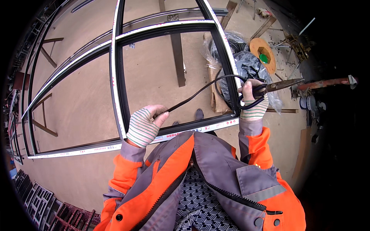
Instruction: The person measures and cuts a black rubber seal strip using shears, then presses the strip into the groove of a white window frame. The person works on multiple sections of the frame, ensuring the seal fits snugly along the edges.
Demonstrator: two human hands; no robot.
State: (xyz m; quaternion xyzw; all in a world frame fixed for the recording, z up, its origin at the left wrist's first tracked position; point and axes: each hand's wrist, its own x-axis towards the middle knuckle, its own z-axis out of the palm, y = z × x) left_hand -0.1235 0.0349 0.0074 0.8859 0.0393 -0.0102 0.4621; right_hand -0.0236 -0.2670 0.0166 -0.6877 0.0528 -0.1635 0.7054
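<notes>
My left hand (143, 125), in a striped knit glove, pinches one end of a thin black rubber strip (197, 93) over the lower rail of a large window frame (165, 28). From there the strip arcs up and to the right, toward my other hand. In that gloved right hand (253, 109) is a pair of scissors (284, 84) with black handles, its blades pointing right, beyond the frame's right side. Whether the right fingers also grip the strip is hard to see. White printed film covers the frame's face, with black profile along its inner edges.
Beyond the frame's right side lie plastic-wrapped black coils (246, 63) and a wooden spool (274, 57) with a green object in it. Stands (177, 57) show beneath the frame. Dark metal frames (38, 200) are stacked at the lower left.
</notes>
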